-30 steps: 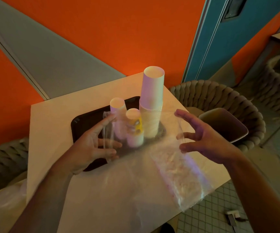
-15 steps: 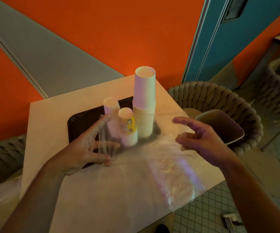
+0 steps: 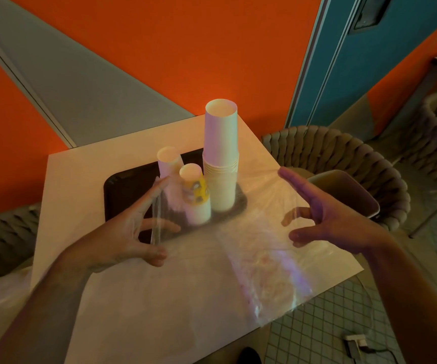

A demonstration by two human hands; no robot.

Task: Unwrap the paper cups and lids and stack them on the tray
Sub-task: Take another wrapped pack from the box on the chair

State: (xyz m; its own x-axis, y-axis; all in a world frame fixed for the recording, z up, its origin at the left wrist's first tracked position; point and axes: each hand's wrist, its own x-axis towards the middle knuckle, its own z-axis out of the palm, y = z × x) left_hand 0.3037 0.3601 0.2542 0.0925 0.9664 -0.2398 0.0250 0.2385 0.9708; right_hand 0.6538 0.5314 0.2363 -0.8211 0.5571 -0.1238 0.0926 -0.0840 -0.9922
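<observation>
Clear plastic wrap (image 3: 259, 232) stretches between spread left hand (image 3: 130, 232) and right hand (image 3: 335, 219).

The tray (image 3: 123, 195) was black; the tall cup stack (image 3: 221, 153) pale cream; one short cup stack (image 3: 196, 198) bore a yellow print; the table (image 3: 81, 179) was off-white; the wall (image 3: 186, 48) orange and grey; the door (image 3: 343, 61) teal.
</observation>
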